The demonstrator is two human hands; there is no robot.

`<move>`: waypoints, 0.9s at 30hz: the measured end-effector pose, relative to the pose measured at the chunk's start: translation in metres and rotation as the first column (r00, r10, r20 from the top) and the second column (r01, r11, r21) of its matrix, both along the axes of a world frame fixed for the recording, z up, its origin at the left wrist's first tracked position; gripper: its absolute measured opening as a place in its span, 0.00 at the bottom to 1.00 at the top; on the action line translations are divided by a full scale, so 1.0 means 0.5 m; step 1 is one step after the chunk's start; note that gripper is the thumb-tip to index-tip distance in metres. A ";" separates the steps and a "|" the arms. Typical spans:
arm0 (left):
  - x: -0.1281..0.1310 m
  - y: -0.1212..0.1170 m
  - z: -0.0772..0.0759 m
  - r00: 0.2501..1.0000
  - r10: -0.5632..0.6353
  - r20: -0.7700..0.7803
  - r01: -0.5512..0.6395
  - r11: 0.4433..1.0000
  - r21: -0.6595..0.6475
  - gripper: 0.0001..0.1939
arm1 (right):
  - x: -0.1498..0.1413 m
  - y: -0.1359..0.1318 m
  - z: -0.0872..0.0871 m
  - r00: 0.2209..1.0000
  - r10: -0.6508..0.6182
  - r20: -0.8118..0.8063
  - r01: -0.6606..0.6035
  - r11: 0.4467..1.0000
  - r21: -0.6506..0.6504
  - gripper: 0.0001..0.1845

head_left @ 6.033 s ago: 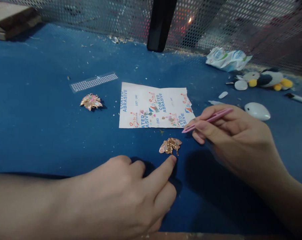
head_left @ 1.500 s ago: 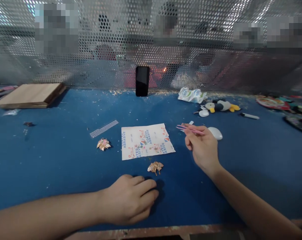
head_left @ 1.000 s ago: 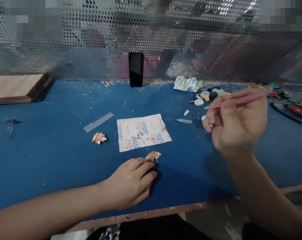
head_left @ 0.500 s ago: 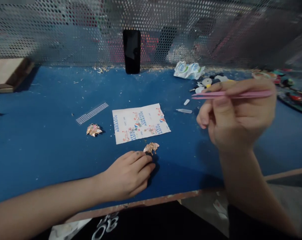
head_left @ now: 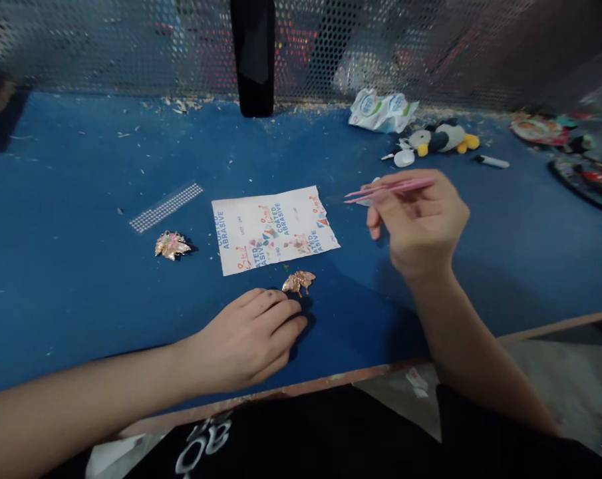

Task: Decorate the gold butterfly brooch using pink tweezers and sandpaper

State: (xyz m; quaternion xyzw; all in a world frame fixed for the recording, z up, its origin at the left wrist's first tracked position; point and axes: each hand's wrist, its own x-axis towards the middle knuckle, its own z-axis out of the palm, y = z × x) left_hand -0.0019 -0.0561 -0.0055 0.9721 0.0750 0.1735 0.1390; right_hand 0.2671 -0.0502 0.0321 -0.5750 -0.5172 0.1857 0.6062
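Pink tweezers are held in my right hand, raised above the table with their tips pointing left and slightly apart. My left hand rests near the front edge, its fingers curled and closed at a gold butterfly-shaped ornament; the thumb is hidden. Just beyond lies a printed sheet of abrasive paper, back side up, with tiny coloured pieces on it. To its left are a second gold ornament, with pinkish stones, and a clear strip of small rhinestones.
A dark phone leans upright against the perforated metal screen. At the back right are a crumpled white packet, a plush toy, a small white tube and a dark round tray. The blue table has a worn front edge.
My right hand has moved left with the tweezers, bringing their tips closer to the paper. The view has tilted down slightly. My left hand stays by the butterfly ornament.
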 end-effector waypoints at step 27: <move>-0.003 0.006 0.001 0.988 -0.077 0.132 0.075 0.997 0.025 0.09 | -0.020 -0.002 -0.046 0.974 0.084 0.211 -0.044 0.981 -0.187 0.07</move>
